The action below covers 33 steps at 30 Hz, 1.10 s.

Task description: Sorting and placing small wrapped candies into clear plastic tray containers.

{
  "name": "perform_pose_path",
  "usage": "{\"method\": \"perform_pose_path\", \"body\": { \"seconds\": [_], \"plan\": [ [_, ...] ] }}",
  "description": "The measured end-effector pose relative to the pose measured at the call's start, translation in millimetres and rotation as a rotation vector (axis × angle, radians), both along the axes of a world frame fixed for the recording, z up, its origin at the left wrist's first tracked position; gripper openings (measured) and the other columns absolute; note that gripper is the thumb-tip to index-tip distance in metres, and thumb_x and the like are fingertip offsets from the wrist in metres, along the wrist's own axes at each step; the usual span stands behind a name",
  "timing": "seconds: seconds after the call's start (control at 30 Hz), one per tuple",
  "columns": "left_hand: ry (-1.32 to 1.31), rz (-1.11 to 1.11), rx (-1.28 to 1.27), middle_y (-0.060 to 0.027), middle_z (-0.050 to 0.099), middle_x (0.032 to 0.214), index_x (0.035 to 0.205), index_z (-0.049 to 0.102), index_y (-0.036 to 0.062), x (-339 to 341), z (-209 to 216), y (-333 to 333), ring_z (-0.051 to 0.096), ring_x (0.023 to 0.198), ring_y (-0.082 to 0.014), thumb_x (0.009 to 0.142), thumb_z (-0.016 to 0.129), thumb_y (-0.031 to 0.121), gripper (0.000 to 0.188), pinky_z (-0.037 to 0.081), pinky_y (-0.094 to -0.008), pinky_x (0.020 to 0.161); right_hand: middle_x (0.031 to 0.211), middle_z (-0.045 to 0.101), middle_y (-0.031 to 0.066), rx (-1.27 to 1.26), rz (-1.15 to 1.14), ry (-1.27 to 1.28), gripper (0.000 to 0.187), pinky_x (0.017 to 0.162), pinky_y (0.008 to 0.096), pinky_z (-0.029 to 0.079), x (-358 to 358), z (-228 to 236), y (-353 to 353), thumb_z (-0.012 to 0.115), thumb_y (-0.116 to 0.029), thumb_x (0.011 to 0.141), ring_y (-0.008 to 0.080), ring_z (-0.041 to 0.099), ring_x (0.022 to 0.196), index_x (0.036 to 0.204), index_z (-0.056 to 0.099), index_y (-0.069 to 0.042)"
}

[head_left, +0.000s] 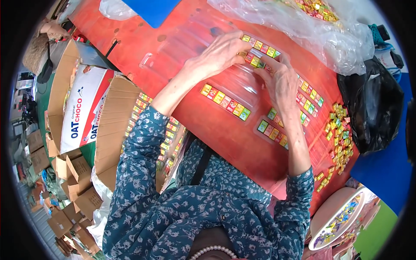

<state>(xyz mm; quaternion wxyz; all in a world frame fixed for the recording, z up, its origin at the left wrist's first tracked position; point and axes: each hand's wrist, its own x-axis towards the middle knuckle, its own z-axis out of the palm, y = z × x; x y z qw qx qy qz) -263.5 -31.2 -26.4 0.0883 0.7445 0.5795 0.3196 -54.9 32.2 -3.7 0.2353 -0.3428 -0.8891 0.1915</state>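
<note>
My left hand (222,53) and my right hand (281,84) are closed on opposite ends of a short row of small wrapped candies (255,61), yellow, red and green. The row is over a clear plastic tray (249,84) with long grooves. Just beyond it, a second candy row (261,46) lies near the tray's far end. Closer to me is another straight row (225,102). Beside my right forearm are more filled trays (272,130), partly hidden by it. My right fingers cover part of the held row's end.
Loose candies (338,134) are heaped at the red table's (208,138) right side, near a black bag (370,106). A clear bag (333,47) with candies lies at the far right. Empty-looking clear trays (169,54) sit left. A cardboard box (115,125) holds filled trays; a white basin (336,216) stands right.
</note>
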Motion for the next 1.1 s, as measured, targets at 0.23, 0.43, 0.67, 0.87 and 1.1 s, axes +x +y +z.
{"method": "perform_pose_path", "body": {
  "seconds": [0.23,0.43,0.67,0.87,1.1],
  "plan": [
    [0.032,0.022,0.147,-0.0146,0.056,0.098,0.116,0.059,-0.0018,-2,-5,-8,0.059,0.091,-0.0336,0.088,0.068,0.010,0.032,0.047,-0.0426,0.080,0.099,0.062,0.0168,-0.122,0.004,0.056,0.025,0.073,0.0464,0.051,14,2,3,0.075,-0.008,0.081,0.0373,0.065,0.088,0.105,0.072,-0.004],
    [-0.037,0.095,-0.113,-0.0141,0.060,0.093,0.105,0.062,-0.0031,3,23,-6,0.061,0.085,-0.0302,0.089,0.066,0.005,0.018,0.048,-0.0396,0.074,0.099,0.063,0.0169,-0.149,-0.052,0.080,0.018,0.075,0.0459,0.051,27,0,4,0.071,-0.004,0.084,0.0379,0.065,0.089,0.102,0.072,-0.001],
    [-0.088,0.128,-0.136,-0.0132,0.062,0.091,0.099,0.064,-0.0037,4,21,-2,0.062,0.083,-0.0276,0.086,0.067,0.000,0.013,0.048,-0.0378,0.073,0.093,0.061,0.0165,-0.187,-0.049,0.093,0.015,0.074,0.0458,0.050,29,-10,4,0.070,-0.003,0.084,0.0368,0.064,0.087,0.099,0.072,-0.002],
    [-0.125,0.167,-0.158,-0.0125,0.061,0.087,0.096,0.065,-0.0035,5,20,2,0.063,0.081,-0.0248,0.084,0.068,-0.001,0.013,0.049,-0.0362,0.072,0.092,0.060,0.0164,-0.187,-0.039,0.109,0.014,0.074,0.0461,0.049,28,-9,3,0.070,-0.003,0.084,0.0374,0.064,0.087,0.098,0.071,-0.003],
    [-0.073,0.197,-0.141,-0.0130,0.061,0.086,0.094,0.066,-0.0038,6,20,9,0.063,0.080,-0.0263,0.083,0.068,-0.001,0.012,0.049,-0.0359,0.073,0.093,0.060,0.0171,-0.177,-0.036,0.115,0.015,0.074,0.0464,0.049,27,-10,3,0.069,-0.003,0.084,0.0382,0.063,0.088,0.099,0.071,-0.003]
  ]
}}
